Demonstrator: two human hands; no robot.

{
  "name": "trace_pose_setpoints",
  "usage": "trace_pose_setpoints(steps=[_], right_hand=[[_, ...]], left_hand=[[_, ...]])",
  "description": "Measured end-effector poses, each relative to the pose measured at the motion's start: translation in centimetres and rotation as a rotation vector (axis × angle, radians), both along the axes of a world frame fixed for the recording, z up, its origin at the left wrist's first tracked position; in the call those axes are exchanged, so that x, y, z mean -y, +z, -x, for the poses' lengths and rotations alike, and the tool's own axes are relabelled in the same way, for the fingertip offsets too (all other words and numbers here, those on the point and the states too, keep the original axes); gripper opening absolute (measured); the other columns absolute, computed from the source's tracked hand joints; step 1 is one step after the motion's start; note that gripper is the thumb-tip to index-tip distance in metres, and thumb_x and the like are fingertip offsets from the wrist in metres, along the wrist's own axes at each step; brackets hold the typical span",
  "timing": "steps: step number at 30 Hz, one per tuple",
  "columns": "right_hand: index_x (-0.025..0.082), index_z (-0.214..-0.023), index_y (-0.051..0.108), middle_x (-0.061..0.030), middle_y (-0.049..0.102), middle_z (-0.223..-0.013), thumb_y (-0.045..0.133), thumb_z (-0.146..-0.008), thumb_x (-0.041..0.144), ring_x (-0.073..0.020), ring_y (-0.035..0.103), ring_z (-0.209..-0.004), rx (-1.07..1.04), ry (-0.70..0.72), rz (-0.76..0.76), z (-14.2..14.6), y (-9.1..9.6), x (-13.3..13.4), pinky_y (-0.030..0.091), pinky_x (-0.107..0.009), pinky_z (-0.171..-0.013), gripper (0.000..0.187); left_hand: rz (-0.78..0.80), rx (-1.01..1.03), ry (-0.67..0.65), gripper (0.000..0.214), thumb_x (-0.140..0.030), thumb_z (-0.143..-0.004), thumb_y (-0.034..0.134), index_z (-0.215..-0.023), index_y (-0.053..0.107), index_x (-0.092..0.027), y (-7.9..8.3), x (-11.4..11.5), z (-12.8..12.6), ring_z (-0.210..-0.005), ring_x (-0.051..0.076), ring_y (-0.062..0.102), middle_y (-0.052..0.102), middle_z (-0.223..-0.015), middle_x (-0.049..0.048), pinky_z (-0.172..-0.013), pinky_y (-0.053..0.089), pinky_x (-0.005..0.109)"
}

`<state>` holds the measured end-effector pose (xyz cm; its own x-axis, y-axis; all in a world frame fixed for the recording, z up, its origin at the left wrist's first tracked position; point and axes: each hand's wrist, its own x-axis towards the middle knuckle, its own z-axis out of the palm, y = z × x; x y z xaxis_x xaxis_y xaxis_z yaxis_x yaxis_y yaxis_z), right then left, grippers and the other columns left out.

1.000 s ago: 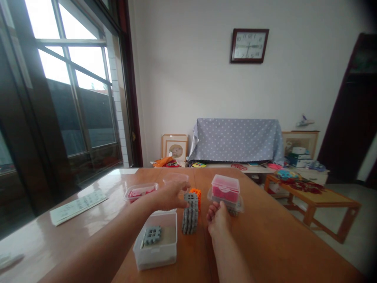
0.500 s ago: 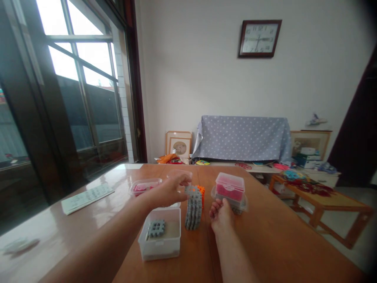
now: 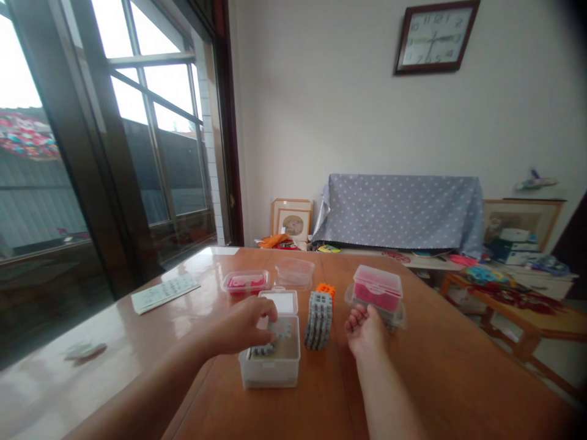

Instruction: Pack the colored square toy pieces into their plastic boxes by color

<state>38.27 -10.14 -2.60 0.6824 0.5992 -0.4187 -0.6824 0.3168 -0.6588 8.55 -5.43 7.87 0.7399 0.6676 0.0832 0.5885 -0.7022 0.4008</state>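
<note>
Head view: the left hand [image 3: 251, 324] is over the white box [image 3: 270, 375] and seems to pinch a grey tile [image 3: 284, 329] between thumb and fingers. If this grip is only at the edge, the tile could slip or catch on the box rim. The grey stack [image 3: 318, 322] stands on the table [image 3: 328, 403] between the box and the right hand [image 3: 367, 331]; it is tall and narrow, so a bump from either hand could make it fall, I think. The right hand has its fingers curled, near the pink box [image 3: 376, 292]; whether something is inside them, I cannot tell. Another tile [image 3: 263, 350] in the white box is partly covered by the left hand. The orange piece [image 3: 326, 289] is mostly hidden behind the stack. Both forearms are cut off below.
</note>
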Motion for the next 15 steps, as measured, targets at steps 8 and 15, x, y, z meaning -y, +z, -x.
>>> trace_pose_setpoints(steps=[8, 15], right_hand=[[0.019, -0.081, 0.059, 0.0061, 0.058, -0.055, 0.053, -0.093, 0.033, -0.0079, 0.05, -0.043, -0.014, 0.008, -0.026, -0.1, 0.1, 0.1, 0.04, -0.02, -0.047, 0.019], [0.019, -0.082, 0.06, 0.0062, 0.06, -0.056, 0.059, -0.089, 0.03, -0.0075, 0.05, -0.043, -0.011, 0.027, -0.039, -0.1, 0.0, 0.0, 0.04, -0.02, -0.046, 0.013]], left_hand=[[-0.052, -0.082, -0.046, 0.023, -0.035, -0.076, 0.072, -0.095, 0.066, -0.024, 0.0, 0.3, -0.9, -0.087, 0.02, 0.062, 0.065, -0.1, 0.0017, -0.073, 0.045, 0.027], [-0.028, -0.126, -0.028, 0.024, -0.037, -0.075, 0.072, -0.094, 0.065, -0.025, 0.0, 1.0, -1.2, -0.087, 0.02, 0.062, 0.066, -0.1, 0.0, -0.073, 0.044, 0.028]])
